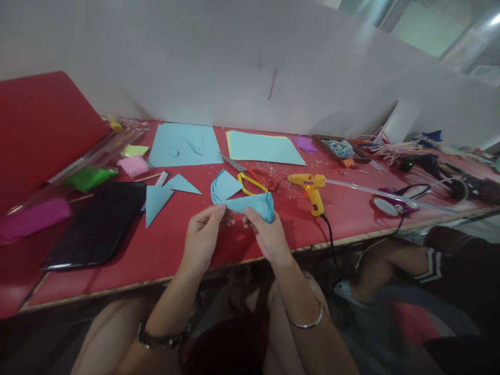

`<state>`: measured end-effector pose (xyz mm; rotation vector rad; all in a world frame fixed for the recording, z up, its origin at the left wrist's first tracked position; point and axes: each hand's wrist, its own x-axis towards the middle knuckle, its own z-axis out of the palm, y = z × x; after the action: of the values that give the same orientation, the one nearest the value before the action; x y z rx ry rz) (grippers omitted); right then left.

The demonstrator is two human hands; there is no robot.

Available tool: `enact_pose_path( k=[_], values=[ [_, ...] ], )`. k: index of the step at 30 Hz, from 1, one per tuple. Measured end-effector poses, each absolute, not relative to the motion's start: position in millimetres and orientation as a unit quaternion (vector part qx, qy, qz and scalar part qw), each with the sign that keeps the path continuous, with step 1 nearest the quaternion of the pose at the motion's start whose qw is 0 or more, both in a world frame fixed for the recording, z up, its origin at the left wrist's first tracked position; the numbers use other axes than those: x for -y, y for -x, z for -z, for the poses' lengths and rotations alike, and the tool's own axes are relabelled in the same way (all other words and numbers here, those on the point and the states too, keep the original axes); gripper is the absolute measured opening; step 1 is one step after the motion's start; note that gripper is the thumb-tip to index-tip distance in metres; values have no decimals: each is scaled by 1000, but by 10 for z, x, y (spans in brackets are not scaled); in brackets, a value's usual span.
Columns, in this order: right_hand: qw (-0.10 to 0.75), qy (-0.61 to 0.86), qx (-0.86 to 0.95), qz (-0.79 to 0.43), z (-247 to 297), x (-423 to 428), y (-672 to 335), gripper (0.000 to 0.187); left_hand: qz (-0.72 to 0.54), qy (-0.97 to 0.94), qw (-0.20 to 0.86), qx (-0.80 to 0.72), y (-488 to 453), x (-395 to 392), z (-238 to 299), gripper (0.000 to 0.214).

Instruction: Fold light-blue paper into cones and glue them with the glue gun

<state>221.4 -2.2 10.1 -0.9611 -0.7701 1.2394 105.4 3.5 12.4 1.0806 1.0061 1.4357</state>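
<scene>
Over the near edge of the red table (164, 250), both my hands pinch a folded light-blue paper piece (253, 204) with a curved, fan-like edge. My left hand (203, 237) closes on its left tip with thumb and fingers. My right hand (267, 237) grips its right, wider part. A second curved blue paper piece (224, 187) lies just behind it on the table. Yellow-and-red scissors (255, 179) rest beyond the paper. A yellow glue gun (310, 190) lies to the right, its black cord dropping over the table edge.
Blue paper sheets (185, 145) (263, 147) lie at the back, blue triangles (156, 200) at left. A black tablet (97, 224), pink and green clay packs and sticks sit far left. A tray of scraps (338, 148) and another person's leg (390, 260) are at right.
</scene>
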Motion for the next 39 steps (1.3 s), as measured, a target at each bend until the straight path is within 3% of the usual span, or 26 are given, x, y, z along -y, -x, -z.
enact_pose_path(
  k=[8, 14, 39],
  values=[
    [650, 429, 345, -524, -92, 26, -2215, 18, -617, -371, 526, -452, -1071, -19, -195, 18],
    [654, 421, 367, -511, -58, 15, -2217, 17, -612, -309, 549, -478, -1054, -23, -281, 23],
    [657, 436, 350, -506, -71, 20, -2209, 17, -625, -309, 562, -444, -1056, -25, -271, 22]
  ],
)
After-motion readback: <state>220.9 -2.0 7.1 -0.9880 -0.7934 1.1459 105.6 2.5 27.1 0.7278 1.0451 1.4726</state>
